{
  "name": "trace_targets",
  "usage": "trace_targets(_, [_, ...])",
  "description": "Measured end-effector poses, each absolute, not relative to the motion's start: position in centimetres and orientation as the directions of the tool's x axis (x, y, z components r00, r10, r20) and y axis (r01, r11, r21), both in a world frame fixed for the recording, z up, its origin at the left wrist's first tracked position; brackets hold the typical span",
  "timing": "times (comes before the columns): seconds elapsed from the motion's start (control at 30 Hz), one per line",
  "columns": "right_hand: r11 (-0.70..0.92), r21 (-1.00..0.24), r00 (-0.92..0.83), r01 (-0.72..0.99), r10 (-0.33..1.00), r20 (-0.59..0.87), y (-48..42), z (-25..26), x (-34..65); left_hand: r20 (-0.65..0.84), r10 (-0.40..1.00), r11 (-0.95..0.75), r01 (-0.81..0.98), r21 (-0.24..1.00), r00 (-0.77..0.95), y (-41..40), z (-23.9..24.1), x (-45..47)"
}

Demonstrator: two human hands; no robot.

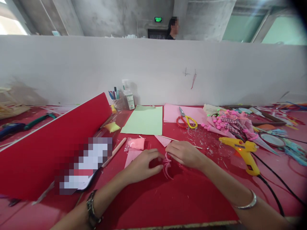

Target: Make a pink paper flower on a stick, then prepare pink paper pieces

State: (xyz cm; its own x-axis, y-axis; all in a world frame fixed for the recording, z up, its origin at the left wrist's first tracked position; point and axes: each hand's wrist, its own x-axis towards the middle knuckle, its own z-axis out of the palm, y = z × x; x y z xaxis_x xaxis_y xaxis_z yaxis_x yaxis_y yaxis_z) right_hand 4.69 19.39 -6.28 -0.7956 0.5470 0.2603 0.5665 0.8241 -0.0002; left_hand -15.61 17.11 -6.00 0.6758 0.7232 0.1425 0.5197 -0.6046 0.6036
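Note:
Between my hands at the middle of the table are thin pink curled strips point(168, 168), some hanging in loose curves. My left hand point(145, 164) has its thumb and forefinger bent round the strips' left side, the tips at their edge. From the upper right, my right hand point(184, 155) pinches the top of the strips, its fingertips partly hidden. Just beyond the hands lie a pink paper triangle point(163, 140) and a thin wooden stick point(198, 147). A plastic packet of coral-pink clay point(136, 143) rests beside my left hand, over another pink paper piece point(131, 157).
At right lie a yellow glue gun point(242, 150) with a black cord and a heap of pink cones point(227, 123). Scissors point(187, 119) rest on pink sheets point(170, 111), beside green paper point(146, 119). A phone point(87, 166) leans at left by a red board point(59, 137).

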Motion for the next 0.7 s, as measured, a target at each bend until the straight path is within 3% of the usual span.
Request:
trace_targets(0.4, [0.817,-0.013,-0.792,0.576,0.562,0.239,19.33,-6.09,4.77,0.172,0.753,-0.627,0.615,0.478,0.635,17.31,-6.48,-15.91])
trace_targets(0.7, [0.810,-0.014,-0.784,0.586,0.571,0.243,19.59,-6.16,4.86,0.201,0.758,-0.631,0.619,0.467,0.621,17.51,-6.78,-15.85])
